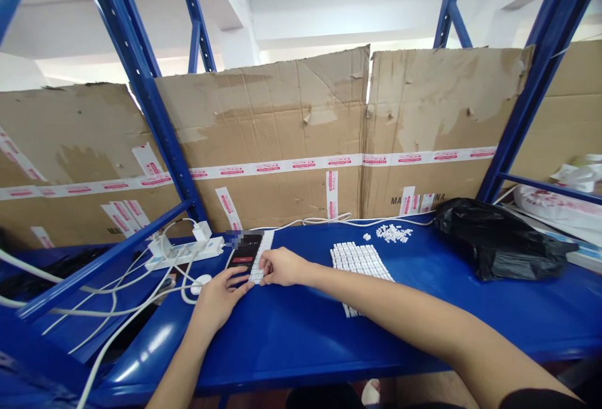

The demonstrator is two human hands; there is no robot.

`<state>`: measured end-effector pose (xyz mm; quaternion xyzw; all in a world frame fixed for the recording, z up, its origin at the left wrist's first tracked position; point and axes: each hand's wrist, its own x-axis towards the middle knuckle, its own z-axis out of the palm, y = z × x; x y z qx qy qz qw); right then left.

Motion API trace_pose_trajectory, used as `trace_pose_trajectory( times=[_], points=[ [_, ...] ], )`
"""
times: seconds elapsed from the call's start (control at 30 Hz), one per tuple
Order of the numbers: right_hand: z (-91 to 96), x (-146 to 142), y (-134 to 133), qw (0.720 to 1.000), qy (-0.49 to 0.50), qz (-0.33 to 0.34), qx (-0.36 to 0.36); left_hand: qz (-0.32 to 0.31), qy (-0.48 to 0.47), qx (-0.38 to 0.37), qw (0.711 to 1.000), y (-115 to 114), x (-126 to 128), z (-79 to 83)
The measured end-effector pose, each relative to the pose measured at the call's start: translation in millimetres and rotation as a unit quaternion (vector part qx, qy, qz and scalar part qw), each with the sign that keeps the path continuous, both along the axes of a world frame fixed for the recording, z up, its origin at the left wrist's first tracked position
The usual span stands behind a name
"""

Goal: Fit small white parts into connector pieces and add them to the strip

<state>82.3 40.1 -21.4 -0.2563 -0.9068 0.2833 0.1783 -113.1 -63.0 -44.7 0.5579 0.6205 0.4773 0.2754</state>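
A strip of small white pieces point(266, 244) lies along the right side of a phone with a dark screen point(243, 258) on the blue table. My left hand point(220, 295) rests at the near end of both, fingers apart, the thumb against the strip's lower end and fingertips by the phone. From the right, my right hand point(283, 266) reaches over the strip with thumb and fingers pinched together at its side. Whatever lies inside that pinch is hidden. Beneath and beside my right forearm is a block of small white pieces in neat rows point(356, 257).
Loose small white pieces point(394, 233) form a pile farther back. A black plastic bag point(498, 239) lies on the right. At left, a white power strip point(185, 252) carries plugs and tangled cables. Cardboard sheets point(282, 114) stand along the back between blue rack posts point(141, 89).
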Motion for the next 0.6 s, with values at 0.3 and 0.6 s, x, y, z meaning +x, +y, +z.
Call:
trace_pose_trajectory(
  times=[0.3,0.6],
  points=[
    [0.9,1.1,-3.8,1.000,-0.003,0.008,-0.004,0.009,0.000,-0.001,1.000,-5.6,1.4,0.6],
    [2.8,-1.2,-6.8,1.000,-0.012,0.002,0.007,0.016,-0.014,-0.002,1.000,-1.5,1.6,-0.6]
  ],
)
